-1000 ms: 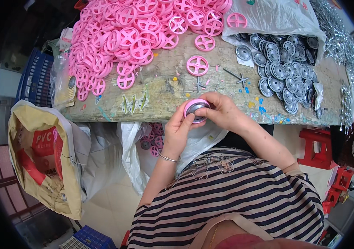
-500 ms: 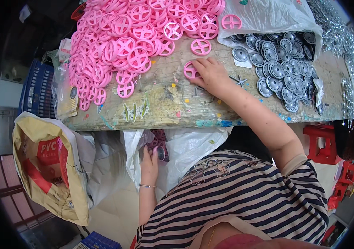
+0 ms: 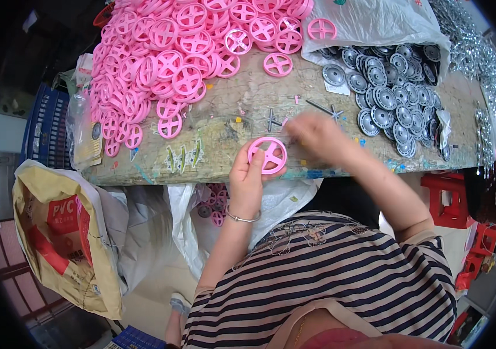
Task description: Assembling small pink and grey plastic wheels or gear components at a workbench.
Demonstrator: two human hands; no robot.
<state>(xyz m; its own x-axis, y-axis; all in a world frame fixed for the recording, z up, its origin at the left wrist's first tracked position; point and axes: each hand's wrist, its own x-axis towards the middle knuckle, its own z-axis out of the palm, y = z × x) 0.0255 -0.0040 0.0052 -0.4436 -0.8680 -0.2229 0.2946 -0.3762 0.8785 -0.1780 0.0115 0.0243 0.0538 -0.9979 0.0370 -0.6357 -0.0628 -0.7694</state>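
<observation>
My left hand [image 3: 245, 180] is closed on a pink spoked wheel ring [image 3: 269, 156], held by its rim at the table's front edge. Motion smears my right hand [image 3: 322, 138] just beyond and to the right of the ring, low over the table. Its fingers look curled, but I cannot tell what they hold. Close to it lie a dark star-shaped piece [image 3: 336, 113] with a thin rod and a dark cross-shaped piece [image 3: 270, 120]. A large heap of pink wheel rings [image 3: 187, 78] covers the far left, and grey hubcap-like discs [image 3: 384, 98] spread on the right.
A white plastic bag [image 3: 387, 26] lies behind the discs, with silver tinsel [image 3: 474, 52] at the far right. Below the table edge hangs a white sack [image 3: 187, 232] with pink wheels inside. An open tan sack [image 3: 108, 279] stands left, a red stool [image 3: 448, 198] right.
My left hand has come up out of the white sack to the table edge and now holds a pink ring. My right hand has drawn nearer and right, off the ring spot on the table.
</observation>
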